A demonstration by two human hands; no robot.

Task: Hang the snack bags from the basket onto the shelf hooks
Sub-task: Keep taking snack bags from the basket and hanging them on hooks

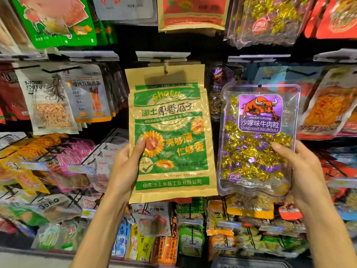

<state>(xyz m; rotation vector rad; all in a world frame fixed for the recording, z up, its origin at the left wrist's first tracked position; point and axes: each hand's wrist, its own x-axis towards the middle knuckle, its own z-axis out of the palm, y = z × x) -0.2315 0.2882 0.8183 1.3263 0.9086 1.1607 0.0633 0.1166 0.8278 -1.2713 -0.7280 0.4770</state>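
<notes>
A tan and green sunflower-seed bag (172, 132) hangs in the middle of the shelf, its top hole on a hook (165, 71) under a price-tag holder. My left hand (127, 163) grips its lower left edge, thumb on the front. To its right I hold up a clear purple bag of gold-wrapped beef candies (257, 140) with my right hand (301, 167) on its lower right edge. That bag's top hole is free in front of the shelf, beside a hook with matching purple bags (218, 89). A dark basket rim (251, 263) shows at the bottom edge.
Hooks packed with hanging snack bags fill the shelf all around: green and white packs at left (63, 97), orange packs at right (332, 105), red and clear bags above. Lower racks hold slanted rows of more packets (58, 171).
</notes>
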